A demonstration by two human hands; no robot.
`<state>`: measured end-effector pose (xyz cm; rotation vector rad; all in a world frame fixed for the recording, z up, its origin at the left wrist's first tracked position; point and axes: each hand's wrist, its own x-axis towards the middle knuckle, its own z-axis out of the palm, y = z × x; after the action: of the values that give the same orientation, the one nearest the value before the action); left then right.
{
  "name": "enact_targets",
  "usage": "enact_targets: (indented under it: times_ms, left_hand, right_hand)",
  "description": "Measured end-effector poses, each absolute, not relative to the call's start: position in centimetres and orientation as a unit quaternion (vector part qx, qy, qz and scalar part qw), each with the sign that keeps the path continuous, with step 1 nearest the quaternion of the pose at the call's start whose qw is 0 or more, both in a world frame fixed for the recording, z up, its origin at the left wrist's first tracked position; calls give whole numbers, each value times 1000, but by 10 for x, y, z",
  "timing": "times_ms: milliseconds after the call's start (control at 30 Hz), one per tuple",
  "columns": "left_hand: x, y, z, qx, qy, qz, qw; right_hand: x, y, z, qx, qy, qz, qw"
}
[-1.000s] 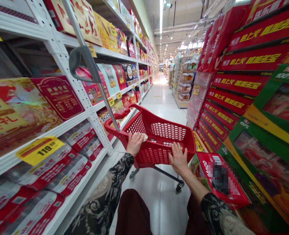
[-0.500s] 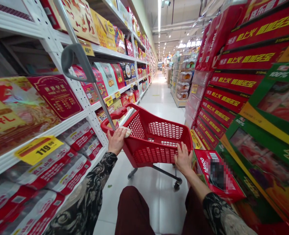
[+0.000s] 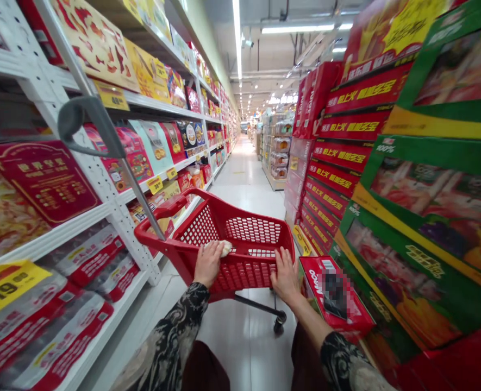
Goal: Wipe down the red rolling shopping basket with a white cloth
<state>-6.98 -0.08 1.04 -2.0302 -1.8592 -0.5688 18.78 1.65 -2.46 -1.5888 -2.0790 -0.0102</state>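
Observation:
A red plastic shopping cart (image 3: 240,274) stands crosswise in front of me, its basket bare inside. My left hand (image 3: 208,263) presses a crumpled white cloth (image 3: 226,248) onto the middle of the cart's near rim, fingers closed over the cloth. At the right end of the basket, my right hand (image 3: 285,276) is hooked over the rim, with its fingertips inside. A metal pole (image 3: 136,195) with a grey loop grip (image 3: 89,127) rises from the cart's left end, beside the red push handle (image 3: 162,214).
White shelving (image 3: 113,217) with boxed goods and bottle packs lines the left side. Stacked red drink cartons (image 3: 333,157) and green gift boxes (image 3: 411,228) rise at the right. A red box (image 3: 330,293) with a dark item on it sits near the cart's right end. The tiled aisle (image 3: 240,174) runs ahead.
My left hand has slid the cloth rightward along the near rim, from the pole end to the middle. My right hand stays on the right corner. The view has shifted right.

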Motion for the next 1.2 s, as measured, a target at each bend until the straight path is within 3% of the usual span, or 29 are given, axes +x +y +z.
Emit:
enact_targets:
  times_ms: [133,367,600,700,933,1100,1200]
  left_hand:
    - [-66,9,4,-722,-621,-276,133]
    - [12,15,3,-678,-608,-399,-106]
    - [-11,6,13,-691,-661,-290,39]
    - [-19,3,22,-664,-699,-260,56]
    - [30,0,30,-646,-694,-314,-61]
    - [59,2,24,-571,-668,-412,-239]
    - [59,-2,25,-640,-606,-380,-280]
  right_hand:
    - [189,8,-25,-591,-771,36,234]
    - [179,4,-32,-582,-770,69,251]
    - [187,11,-34,-570,-783,71,240]
    - [190,14,-33,-574,-776,74,248]
    - [168,5,-24,-519,-772,87,356]
    - [137,6,-9,-511,-661,271,477]
    - [139,16,-8,-540,-591,354,483]
